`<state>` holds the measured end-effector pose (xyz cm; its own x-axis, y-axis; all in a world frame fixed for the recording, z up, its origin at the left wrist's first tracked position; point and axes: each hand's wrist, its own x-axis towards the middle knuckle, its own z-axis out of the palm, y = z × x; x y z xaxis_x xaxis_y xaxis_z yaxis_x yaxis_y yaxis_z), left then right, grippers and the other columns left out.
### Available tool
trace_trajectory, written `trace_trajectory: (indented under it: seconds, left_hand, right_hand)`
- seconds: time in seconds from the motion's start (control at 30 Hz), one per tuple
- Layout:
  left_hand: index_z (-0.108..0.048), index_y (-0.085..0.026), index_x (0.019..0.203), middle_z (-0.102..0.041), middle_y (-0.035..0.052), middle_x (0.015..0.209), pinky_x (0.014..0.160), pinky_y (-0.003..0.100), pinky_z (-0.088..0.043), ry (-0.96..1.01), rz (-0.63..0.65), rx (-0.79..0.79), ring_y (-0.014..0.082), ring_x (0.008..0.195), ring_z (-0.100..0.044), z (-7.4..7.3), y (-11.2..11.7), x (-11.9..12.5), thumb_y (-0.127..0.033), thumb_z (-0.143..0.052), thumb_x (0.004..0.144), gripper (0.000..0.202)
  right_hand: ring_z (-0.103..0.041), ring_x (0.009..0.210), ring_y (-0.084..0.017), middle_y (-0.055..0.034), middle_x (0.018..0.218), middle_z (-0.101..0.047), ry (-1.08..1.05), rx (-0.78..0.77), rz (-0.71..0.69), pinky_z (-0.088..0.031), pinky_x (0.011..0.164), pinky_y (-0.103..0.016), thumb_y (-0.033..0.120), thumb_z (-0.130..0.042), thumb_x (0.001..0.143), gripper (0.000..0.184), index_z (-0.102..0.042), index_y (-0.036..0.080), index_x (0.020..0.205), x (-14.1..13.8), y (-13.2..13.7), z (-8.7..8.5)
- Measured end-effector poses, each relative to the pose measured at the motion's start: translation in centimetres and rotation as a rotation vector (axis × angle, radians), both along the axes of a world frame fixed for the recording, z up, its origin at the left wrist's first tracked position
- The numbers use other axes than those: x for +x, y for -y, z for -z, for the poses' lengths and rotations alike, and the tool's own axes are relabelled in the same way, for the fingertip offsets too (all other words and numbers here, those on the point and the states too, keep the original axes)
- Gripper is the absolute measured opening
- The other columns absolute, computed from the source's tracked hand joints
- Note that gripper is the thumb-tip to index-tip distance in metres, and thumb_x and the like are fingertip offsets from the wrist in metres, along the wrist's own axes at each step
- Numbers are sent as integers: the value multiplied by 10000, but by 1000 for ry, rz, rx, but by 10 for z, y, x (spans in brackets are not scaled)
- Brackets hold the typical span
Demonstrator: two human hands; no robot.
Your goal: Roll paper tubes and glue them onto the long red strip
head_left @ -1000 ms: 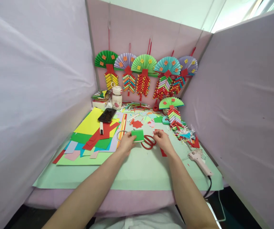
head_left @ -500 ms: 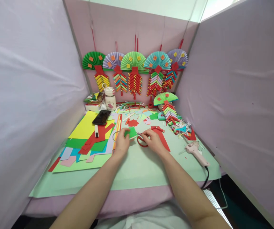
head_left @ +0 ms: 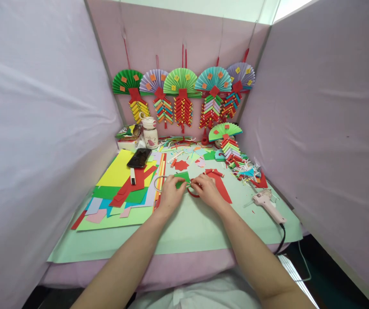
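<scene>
A small piece of green paper point(head_left: 182, 175) is held a little above the middle of the table. My left hand point(head_left: 172, 192) grips its lower left part between thumb and fingers. At the paper's lower right edge, the fingertips of my right hand point(head_left: 206, 189) are pinched together, close to the left fingertips. Scissors with a red handle point(head_left: 193, 194) show just under my right hand, their blades mostly hidden. Beside that hand lies a red paper strip point(head_left: 222, 189) with small red rolls point(head_left: 213, 172) at its upper end.
Coloured paper sheets point(head_left: 107, 174), a phone point(head_left: 139, 158) and a box cutter point(head_left: 133, 176) lie at left. A bottle point(head_left: 150, 134) stands behind. On the right are a glue gun point(head_left: 269, 206), paper scraps point(head_left: 247, 171) and a green fan ornament point(head_left: 225, 131). Several fan ornaments point(head_left: 182, 80) hang behind.
My left hand has shifted right and its fingers have moved along the green paper. My right fingertips have closed in on the paper's edge. The whole view has shifted slightly.
</scene>
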<state>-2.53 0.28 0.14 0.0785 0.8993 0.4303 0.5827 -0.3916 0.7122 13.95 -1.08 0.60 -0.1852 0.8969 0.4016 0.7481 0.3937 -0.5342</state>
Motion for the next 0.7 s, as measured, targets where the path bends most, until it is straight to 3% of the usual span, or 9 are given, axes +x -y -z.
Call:
trace_trajectory:
  seconds: [0.33,0.47,0.7]
  left_hand:
    - [-657,-187,788,-590,41,832,772,303,-435,15,9,-18,182,828,-563,-2,2,2,-210,-558,813,105]
    - [-657,-191,788,-578,36,827,777,300,-437,25,34,-22,177,827,-559,-2,4,4,-213,-555,816,108]
    - [-635,-199,984,-593,62,996,847,342,-460,182,119,-47,200,950,-563,2,4,5,-155,-510,814,215]
  right_hand:
    - [-486,982,-227,-50,966,-623,-21,78,100,-289,798,-342,376,-531,877,173,-645,253,920,-9,3,3]
    - [-473,975,-228,-42,953,-615,-30,95,120,-282,787,-345,365,-518,890,170,-640,250,865,-12,4,5]
    - [-478,940,-219,-28,929,-640,-74,123,233,-266,785,-345,337,-467,912,190,-615,243,840,-11,4,2]
